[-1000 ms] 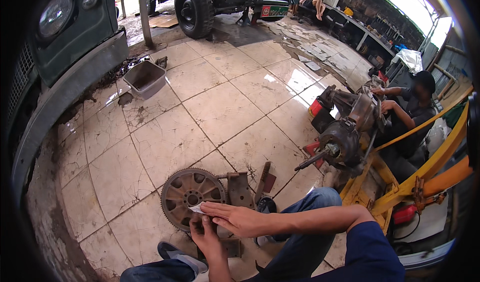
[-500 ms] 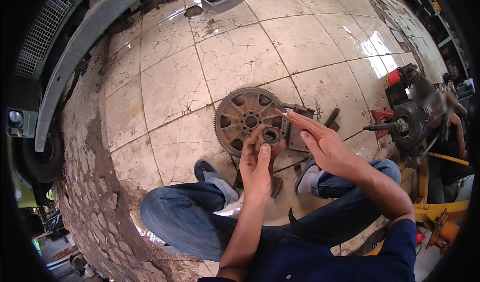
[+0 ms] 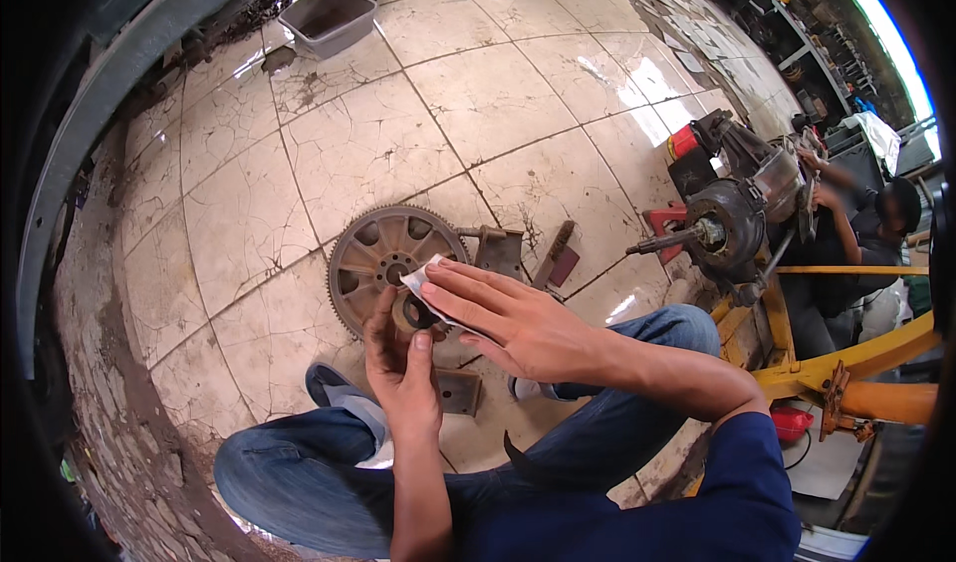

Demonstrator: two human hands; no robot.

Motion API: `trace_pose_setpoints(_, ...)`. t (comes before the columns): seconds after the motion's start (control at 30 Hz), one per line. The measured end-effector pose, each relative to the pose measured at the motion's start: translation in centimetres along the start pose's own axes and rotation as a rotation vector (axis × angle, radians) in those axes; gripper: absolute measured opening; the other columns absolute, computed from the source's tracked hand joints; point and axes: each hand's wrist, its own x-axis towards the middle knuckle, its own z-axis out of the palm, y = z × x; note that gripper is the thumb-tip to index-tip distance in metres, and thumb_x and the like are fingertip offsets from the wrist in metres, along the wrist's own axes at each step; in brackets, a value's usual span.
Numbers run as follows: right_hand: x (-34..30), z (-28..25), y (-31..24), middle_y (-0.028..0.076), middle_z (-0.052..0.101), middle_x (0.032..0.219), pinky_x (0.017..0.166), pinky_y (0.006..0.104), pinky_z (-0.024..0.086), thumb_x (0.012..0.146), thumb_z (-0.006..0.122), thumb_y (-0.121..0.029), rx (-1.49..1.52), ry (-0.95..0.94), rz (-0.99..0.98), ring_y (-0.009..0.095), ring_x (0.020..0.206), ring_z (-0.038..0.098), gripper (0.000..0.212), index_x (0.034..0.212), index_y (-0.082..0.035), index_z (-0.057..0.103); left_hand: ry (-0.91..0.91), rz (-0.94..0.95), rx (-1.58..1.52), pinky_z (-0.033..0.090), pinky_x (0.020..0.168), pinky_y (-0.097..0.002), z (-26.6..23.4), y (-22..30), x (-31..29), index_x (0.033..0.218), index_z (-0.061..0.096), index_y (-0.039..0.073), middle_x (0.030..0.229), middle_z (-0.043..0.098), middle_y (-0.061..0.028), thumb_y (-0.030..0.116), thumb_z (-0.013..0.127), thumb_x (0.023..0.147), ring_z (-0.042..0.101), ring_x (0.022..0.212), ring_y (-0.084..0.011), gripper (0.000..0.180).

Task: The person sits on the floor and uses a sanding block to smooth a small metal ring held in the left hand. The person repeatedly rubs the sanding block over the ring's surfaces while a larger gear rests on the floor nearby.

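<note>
Head view: the left hand has its grip clamped on a metal ring, which could slip if the right hand, grip unclear from here, pushes its pale sheet unevenly.

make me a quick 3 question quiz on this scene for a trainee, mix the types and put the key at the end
1. Open question: what colour is the open-topped tub on the tiled floor?
2. True or false: the toothed wheel is standing upright on its edge.
3. Fill the gap: the left hand holds a ____-shaped metal part, while the right hand lies over a white sheet.

Key
1. Grey.
2. False: it lies flat on the floor.
3. Ring.
</note>
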Motion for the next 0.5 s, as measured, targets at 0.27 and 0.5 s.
trace_pose_setpoints(0.27, -0.27, 1.25, -0.86, 0.018, 0.036, 0.152, 0.116, 0.0404, 0.032, 0.096, 0.057, -0.021, 0.015, -0.005, 0.025, 0.033, 0.143, 0.033, 0.059, 0.149, -0.003, 0.036, -0.026, 0.062, 0.105, 0.046, 0.101, -0.0339, -0.57, -0.55, -0.13, 0.136, 0.046, 0.001, 0.129, 0.056, -0.012, 0.001, 0.059, 0.094, 0.055, 0.118, -0.0193, 0.044)
trace_pose_setpoints(0.5, 0.36, 0.68, -1.07, 0.015, 0.04, 0.15, 0.109, 0.0398, 0.041, 0.096, 0.058, -0.015, 0.319, -0.007, 0.128, 0.033, 0.137, 0.041, 0.057, 0.149, -0.007, 0.038, 0.079, -0.056, 0.181, 0.045, 0.092, -0.0256, -1.3, -1.19, -0.36, 0.131, 0.048, 0.0, 0.129, 0.055, -0.0077, -0.006, 0.064, 0.09, 0.055, 0.105, -0.0111, 0.044)
